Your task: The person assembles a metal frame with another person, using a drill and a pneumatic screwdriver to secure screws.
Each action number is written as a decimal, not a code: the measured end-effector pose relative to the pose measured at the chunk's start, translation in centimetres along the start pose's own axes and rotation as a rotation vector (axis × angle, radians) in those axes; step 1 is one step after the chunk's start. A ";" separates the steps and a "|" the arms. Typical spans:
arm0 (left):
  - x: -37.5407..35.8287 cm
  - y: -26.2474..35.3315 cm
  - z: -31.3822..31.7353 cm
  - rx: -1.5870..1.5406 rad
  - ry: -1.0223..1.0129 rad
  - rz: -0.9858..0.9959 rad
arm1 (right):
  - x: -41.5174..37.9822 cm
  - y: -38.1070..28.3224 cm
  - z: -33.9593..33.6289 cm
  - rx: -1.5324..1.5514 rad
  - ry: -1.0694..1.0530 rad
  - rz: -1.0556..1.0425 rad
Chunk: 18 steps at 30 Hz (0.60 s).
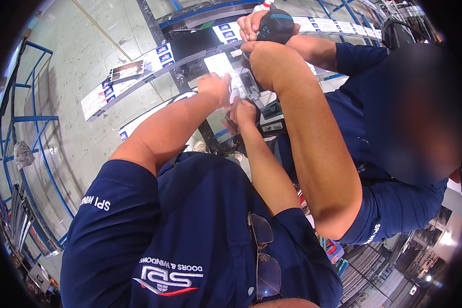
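Note:
My left hand (215,88) reaches in over a glossy surface, fingers bent and pressed together beside a white paper sheet (219,64). Close to it, my right hand (245,113) has its thumb and fingers pinched; whatever sits between them is too small to name. A dark fitting (248,81) lies just beyond my fingers. From the right, a co-worker holds a black and teal power drill (276,26) with one hand (249,24) and has the other hand (264,59) closed near its front, above the work.
A long strip with blue and white labels (161,55) crosses the bench, with a small photo card (127,71) on it. Blue metal racks (36,119) stand at the left. A teal and black case or tool (272,117) is close to my right wrist. The co-worker's arm (313,138) passes beside mine.

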<state>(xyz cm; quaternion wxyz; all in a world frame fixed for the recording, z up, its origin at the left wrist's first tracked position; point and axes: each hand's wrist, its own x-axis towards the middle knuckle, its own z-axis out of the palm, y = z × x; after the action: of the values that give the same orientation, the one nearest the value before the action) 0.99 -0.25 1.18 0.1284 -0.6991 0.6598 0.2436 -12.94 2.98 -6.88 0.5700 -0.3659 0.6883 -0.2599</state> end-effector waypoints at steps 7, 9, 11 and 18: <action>0.1 -0.1 0.1 -0.019 0.006 0.000 | 0.1 0.1 0.1 -0.028 0.024 -0.028; 0.0 -0.1 0.1 -0.021 0.010 0.002 | 0.2 0.2 0.1 -0.026 0.023 -0.040; -0.1 -0.2 0.1 -0.022 0.013 0.003 | 0.1 0.2 0.1 0.022 0.013 -0.009; 0.0 -0.2 0.1 -0.028 0.022 0.001 | 0.2 0.1 0.1 0.001 0.013 -0.004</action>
<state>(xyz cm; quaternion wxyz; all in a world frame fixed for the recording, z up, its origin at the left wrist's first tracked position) 1.18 -0.19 1.00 0.1112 -0.7033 0.6579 0.2454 -12.86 2.94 -7.10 0.5653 -0.3652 0.6910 -0.2638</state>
